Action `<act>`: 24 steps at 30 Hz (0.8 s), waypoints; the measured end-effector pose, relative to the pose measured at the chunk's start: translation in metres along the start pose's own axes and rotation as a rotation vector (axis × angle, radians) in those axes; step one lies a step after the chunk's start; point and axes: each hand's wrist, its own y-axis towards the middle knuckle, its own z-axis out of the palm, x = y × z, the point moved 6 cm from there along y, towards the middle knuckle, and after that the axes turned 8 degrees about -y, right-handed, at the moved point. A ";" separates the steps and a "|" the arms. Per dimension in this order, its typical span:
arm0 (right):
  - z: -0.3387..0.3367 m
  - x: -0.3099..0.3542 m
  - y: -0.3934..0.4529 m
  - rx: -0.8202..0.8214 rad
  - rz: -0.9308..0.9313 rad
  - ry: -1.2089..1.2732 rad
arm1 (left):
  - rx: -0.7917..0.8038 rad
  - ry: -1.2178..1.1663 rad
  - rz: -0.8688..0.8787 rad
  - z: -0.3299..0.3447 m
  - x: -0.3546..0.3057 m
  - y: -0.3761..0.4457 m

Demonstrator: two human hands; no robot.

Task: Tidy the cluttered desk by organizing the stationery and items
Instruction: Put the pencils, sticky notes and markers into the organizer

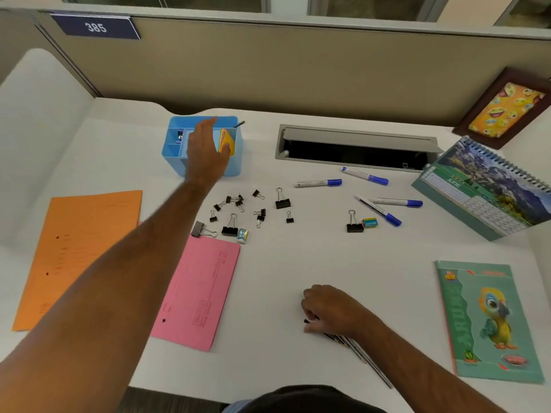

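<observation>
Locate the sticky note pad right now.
Head view, upper left of centre: the sticky note pad is held by the left hand over the right compartment of the blue organizer.

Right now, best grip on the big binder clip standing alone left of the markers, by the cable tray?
Probably pinch the large binder clip by its wire handles, coming straight down from above. It sits on its black body with the loops pointing up and toward the cable tray, and nothing touches it, so fingers have room on both sides.

A single head-worn camera looks forward and steeply down over the white desk (283, 263), close above it, facing the partition (298, 70).
</observation>
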 end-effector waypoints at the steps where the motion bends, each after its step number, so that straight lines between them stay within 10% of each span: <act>1: 0.001 0.001 0.001 0.000 0.002 -0.012 | 0.003 -0.010 0.000 0.002 -0.001 -0.009; 11: 0.000 0.005 0.018 -0.052 0.070 0.030 | 0.080 -0.224 -0.131 0.037 -0.003 -0.135; 24: -0.076 -0.036 0.019 -0.560 0.443 1.224 | 0.471 -0.589 -0.486 0.068 -0.041 -0.264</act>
